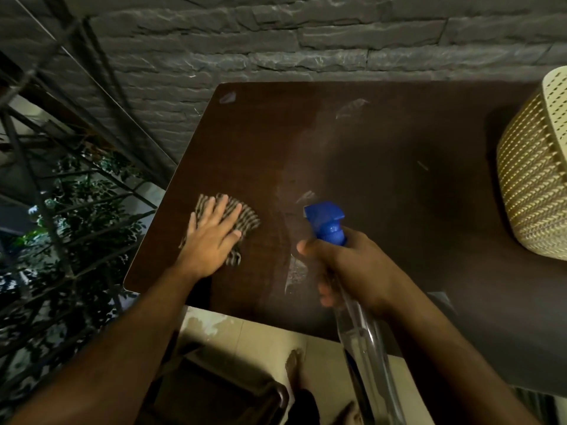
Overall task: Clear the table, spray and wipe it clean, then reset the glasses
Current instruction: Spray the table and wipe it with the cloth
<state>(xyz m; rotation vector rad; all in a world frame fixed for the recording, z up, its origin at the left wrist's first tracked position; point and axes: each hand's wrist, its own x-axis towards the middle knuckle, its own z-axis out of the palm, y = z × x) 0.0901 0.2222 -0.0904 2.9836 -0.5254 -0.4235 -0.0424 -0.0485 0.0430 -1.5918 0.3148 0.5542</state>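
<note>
Two hands are at work over the dark brown worktop (383, 167), and we see both from above. Our left hand (211, 237) lies flat with fingers straight and slightly spread, pressing down on a striped brown-and-cream cloth (242, 216) that sits near the worktop's left edge. Part of the cloth shows beyond the fingertips and below the thumb; the rest is under the palm.

Our right hand (352, 268) is wrapped around the neck of a spray bottle (362, 329), fingers curled about it, with the forefinger at the front, under the blue spray head (326, 222). The nozzle points away from us toward the middle of the worktop, and the clear body of the bottle slants back below the wrist. We cannot tell whether the trigger is squeezed.

Between the two hands a pale, hazy streak runs across the wood from far to near, with a few shiny wet patches (294, 274) along it.

At the right edge stands a cream woven basket (534, 179), well apart from the hands. Behind the worktop is a grey stone-brick wall (276, 41); to the left, a metal railing (46, 154) with leafy plants beyond it.
</note>
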